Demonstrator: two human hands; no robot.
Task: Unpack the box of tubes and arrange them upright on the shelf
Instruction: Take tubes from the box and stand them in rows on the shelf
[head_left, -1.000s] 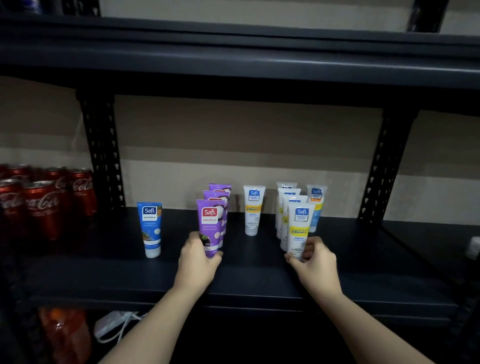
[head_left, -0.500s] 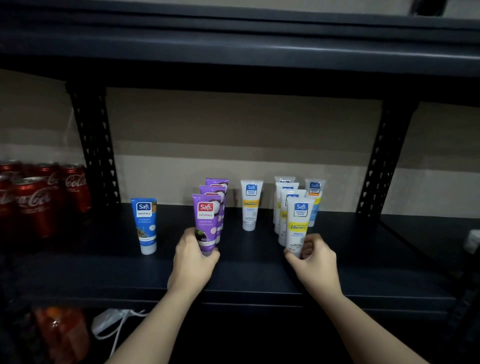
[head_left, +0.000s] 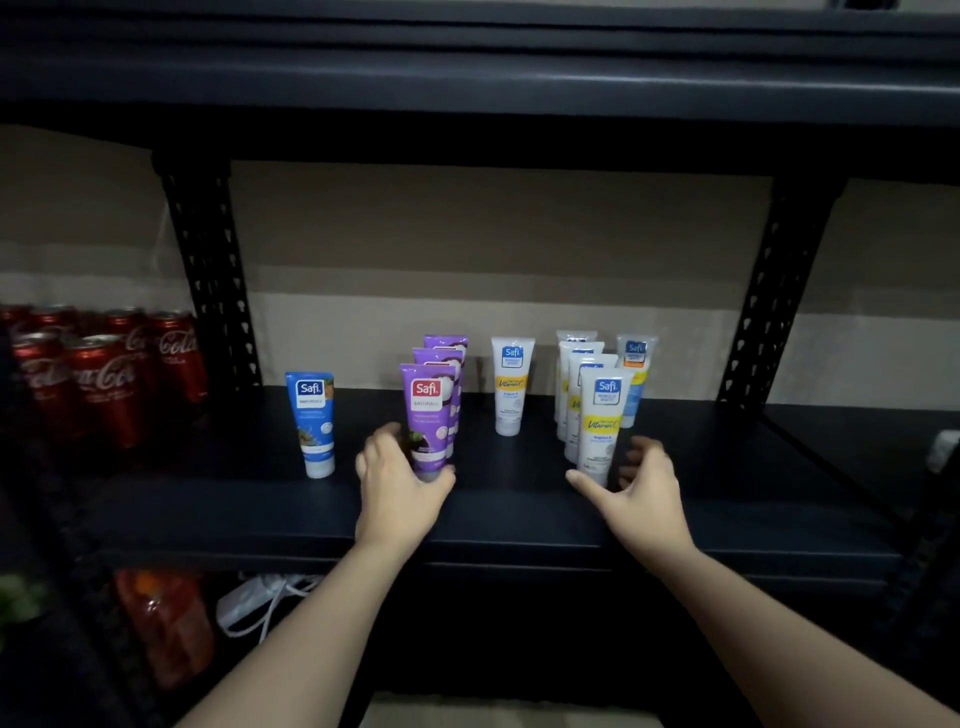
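Now right hand (head_left: 641, 491) opened off white tube (head_left: 601, 426), left hand (head_left: 400, 480) still gripping purple tube (head_left: 428, 421)

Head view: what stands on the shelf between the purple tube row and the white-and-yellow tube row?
One upright white tube with a yellow band, set back and apart from both rows, with bare dark shelf before it.

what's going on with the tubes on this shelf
A person is lining up tubes upright on the dark shelf. The left hand grips the front purple tube; the right hand is open around the base of the front white tube. A blue tube stands alone, left.
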